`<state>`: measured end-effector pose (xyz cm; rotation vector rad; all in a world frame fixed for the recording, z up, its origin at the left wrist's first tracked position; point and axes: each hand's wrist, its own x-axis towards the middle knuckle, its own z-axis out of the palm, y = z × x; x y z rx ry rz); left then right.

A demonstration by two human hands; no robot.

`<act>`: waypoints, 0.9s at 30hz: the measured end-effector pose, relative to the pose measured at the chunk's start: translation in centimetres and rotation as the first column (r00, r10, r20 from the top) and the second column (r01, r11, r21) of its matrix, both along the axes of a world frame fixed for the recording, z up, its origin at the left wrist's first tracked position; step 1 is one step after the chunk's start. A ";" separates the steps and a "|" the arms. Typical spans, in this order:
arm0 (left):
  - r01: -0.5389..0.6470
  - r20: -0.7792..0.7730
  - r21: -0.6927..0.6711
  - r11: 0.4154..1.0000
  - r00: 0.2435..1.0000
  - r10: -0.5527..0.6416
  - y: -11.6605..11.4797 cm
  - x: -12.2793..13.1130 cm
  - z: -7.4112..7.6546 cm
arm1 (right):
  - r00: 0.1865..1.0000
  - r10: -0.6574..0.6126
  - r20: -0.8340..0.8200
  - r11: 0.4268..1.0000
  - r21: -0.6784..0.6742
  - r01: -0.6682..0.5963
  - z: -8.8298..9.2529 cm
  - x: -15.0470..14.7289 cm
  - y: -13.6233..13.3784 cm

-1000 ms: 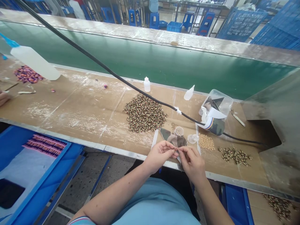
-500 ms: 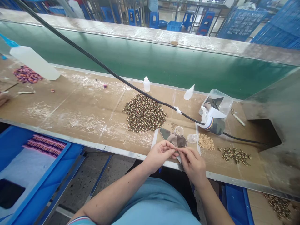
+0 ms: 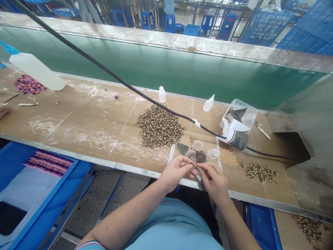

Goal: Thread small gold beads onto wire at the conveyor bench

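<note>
I watch the left hand [image 3: 176,173] and right hand [image 3: 213,182] pinch their fingertips together on a tiny bead [image 3: 194,165] just above the metal bench edge [image 3: 135,169], where a slackened grip could drop it floorward

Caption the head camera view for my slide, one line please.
Left hand and right hand pinch a small patterned piece near a heap of similar pieces.
</note>
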<state>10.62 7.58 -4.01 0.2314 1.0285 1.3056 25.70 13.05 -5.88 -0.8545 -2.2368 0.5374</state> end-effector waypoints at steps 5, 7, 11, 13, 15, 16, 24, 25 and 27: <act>-0.002 0.022 -0.023 1.000 1.000 0.003 0.2 0.0 -0.1 | 1.000 -0.007 -0.014 1.000 -0.012 0.007 0.2 -0.1 0.0; -0.004 0.023 -0.029 1.000 1.000 0.004 0.2 -0.1 -0.1 | 1.000 -0.002 -0.015 1.000 -0.014 0.002 0.3 -0.1 0.1; -0.006 0.026 -0.026 1.000 1.000 0.006 0.2 -0.1 -0.1 | 0.999 -0.020 -0.031 0.999 -0.030 0.019 0.5 -0.2 0.1; -0.014 0.028 -0.019 1.000 1.000 0.015 0.2 0.0 -0.1 | 0.997 -0.063 -0.044 0.997 -0.053 0.061 0.5 -0.3 0.0; -0.022 0.026 -0.012 1.000 0.999 0.022 0.2 0.0 -0.1 | 0.993 -0.107 -0.058 0.991 -0.086 0.101 0.4 -0.3 0.0; -0.024 0.023 -0.009 1.000 0.999 0.024 0.2 0.1 0.0 | 0.991 -0.122 -0.062 0.988 -0.106 0.115 0.4 -0.3 -0.1; -0.018 -0.004 -0.006 1.000 1.000 0.018 0.0 0.2 0.1 | 0.991 -0.129 -0.043 0.982 -0.142 0.122 0.3 -0.8 -0.6; -0.016 -0.009 -0.007 1.000 1.000 0.016 0.0 0.2 0.0 | 0.992 -0.120 -0.041 0.985 -0.132 0.114 0.4 -0.8 -0.6; -0.009 -0.019 -0.010 1.000 1.000 0.009 0.0 0.2 0.0 | 0.994 -0.102 -0.034 0.988 -0.121 0.097 0.4 -0.9 -0.6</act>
